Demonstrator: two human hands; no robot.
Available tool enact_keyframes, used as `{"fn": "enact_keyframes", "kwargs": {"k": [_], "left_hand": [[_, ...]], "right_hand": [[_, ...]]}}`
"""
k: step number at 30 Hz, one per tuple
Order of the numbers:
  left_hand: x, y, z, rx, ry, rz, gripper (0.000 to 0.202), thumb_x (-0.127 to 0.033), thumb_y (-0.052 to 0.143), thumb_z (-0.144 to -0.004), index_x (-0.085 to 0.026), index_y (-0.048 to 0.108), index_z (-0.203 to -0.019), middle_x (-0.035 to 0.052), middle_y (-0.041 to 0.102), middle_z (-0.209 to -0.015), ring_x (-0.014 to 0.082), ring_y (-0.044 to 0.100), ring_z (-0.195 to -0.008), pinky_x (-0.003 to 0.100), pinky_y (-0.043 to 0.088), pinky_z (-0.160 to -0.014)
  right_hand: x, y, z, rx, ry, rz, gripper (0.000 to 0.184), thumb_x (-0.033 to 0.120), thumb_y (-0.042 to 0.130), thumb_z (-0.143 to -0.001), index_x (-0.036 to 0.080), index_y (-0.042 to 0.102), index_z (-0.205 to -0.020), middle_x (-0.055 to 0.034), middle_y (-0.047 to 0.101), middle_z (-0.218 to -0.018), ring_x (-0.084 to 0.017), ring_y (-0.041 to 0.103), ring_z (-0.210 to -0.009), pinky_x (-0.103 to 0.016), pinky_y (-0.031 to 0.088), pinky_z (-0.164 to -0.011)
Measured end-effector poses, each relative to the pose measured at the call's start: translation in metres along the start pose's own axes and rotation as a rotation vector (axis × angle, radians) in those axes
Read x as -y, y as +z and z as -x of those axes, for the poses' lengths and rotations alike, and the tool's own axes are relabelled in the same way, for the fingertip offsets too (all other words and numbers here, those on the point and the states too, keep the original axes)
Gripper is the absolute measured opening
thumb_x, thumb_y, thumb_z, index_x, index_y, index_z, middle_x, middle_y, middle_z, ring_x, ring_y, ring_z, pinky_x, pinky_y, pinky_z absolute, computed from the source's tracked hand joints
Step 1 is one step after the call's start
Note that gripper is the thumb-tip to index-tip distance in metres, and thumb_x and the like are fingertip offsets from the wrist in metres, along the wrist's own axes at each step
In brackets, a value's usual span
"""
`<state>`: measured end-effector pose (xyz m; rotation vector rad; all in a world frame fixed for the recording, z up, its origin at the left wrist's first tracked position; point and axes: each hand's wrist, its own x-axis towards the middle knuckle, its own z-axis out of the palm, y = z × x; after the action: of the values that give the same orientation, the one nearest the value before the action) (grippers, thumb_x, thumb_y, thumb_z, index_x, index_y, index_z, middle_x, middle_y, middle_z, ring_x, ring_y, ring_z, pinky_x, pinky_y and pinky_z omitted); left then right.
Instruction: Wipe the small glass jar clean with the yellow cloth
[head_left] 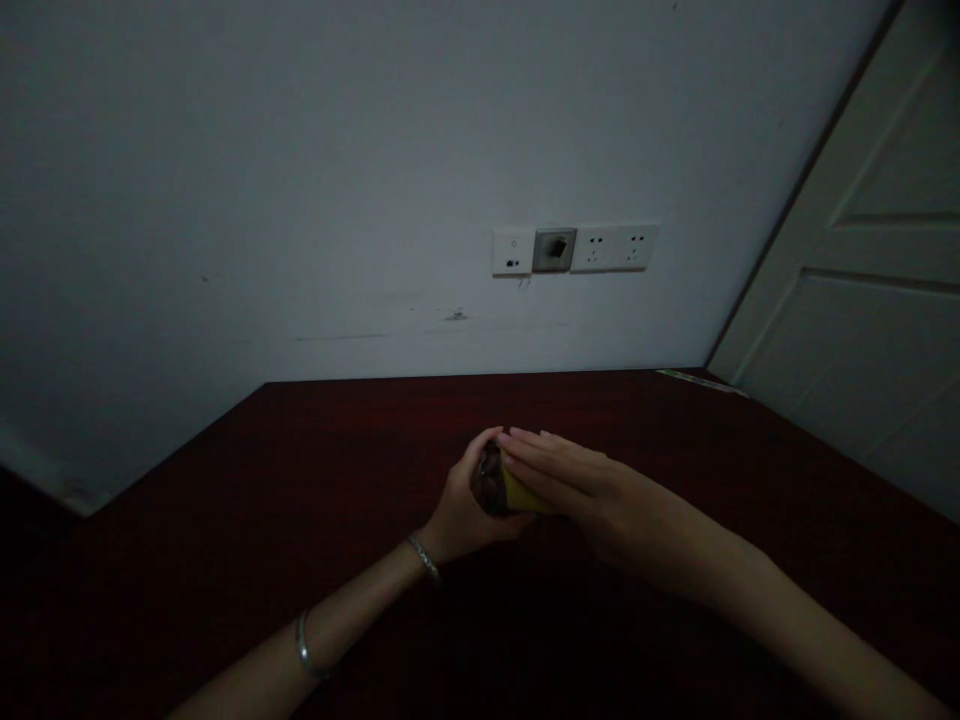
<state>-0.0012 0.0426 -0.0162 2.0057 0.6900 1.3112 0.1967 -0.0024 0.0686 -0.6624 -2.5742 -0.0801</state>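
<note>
Between my two hands is a small rounded thing, a dark brown-and-yellow object with a shiny, mottled brown end. I cannot make out its exact kind. My left hand wraps round the brown end, its thumb below and its fingers curled over the top. My right hand lies over the yellow side, fingers straight and close together, pressed against it. The right palm hides much of the yellow part, and the right thumb is out of sight. Two silvery bangles circle my left forearm.
A dark red table top spreads under my hands, up to a pale wall. Wall sockets and switches are set above its far edge. A pale panelled door stands at the right. A thin strip lies at the far right corner.
</note>
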Motion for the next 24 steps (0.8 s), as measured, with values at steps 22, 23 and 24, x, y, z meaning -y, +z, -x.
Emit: {"fn": "enact_keyframes", "kwargs": {"k": [22, 23, 24], "left_hand": [[-0.003, -0.01, -0.003, -0.007, 0.209, -0.241, 0.095, -0.034, 0.08, -0.056, -0.016, 0.032, -0.135, 0.0173, 0.049, -0.132, 0.0329, 0.051, -0.119, 0.05, 0.043, -0.102], [-0.004, -0.009, -0.003, -0.016, 0.224, -0.252, 0.094, -0.034, 0.08, -0.056, -0.017, 0.032, -0.135, 0.0167, 0.05, -0.131, 0.0325, 0.052, -0.118, 0.05, 0.044, -0.101], [-0.005, -0.009, -0.003, -0.022, 0.235, -0.263, 0.093, -0.034, 0.079, -0.056, -0.017, 0.033, -0.135, 0.0162, 0.051, -0.13, 0.032, 0.053, -0.117, 0.05, 0.045, -0.1]], "right_hand": [[0.005, -0.005, -0.003, 0.027, 0.013, 0.021, 0.083, -0.013, 0.034, -0.072, 0.02, 0.018, -0.146, -0.0058, 0.031, -0.15, -0.017, 0.025, -0.138, -0.038, 0.026, -0.113], [0.002, -0.005, -0.002, 0.039, 0.035, 0.028, 0.085, -0.013, 0.035, -0.07, 0.02, 0.018, -0.146, -0.0056, 0.03, -0.15, -0.017, 0.025, -0.138, -0.038, 0.026, -0.113], [-0.001, -0.006, -0.001, 0.05, 0.054, 0.039, 0.085, -0.014, 0.035, -0.069, 0.02, 0.018, -0.146, -0.0059, 0.031, -0.15, -0.017, 0.025, -0.138, -0.039, 0.025, -0.113]]}}
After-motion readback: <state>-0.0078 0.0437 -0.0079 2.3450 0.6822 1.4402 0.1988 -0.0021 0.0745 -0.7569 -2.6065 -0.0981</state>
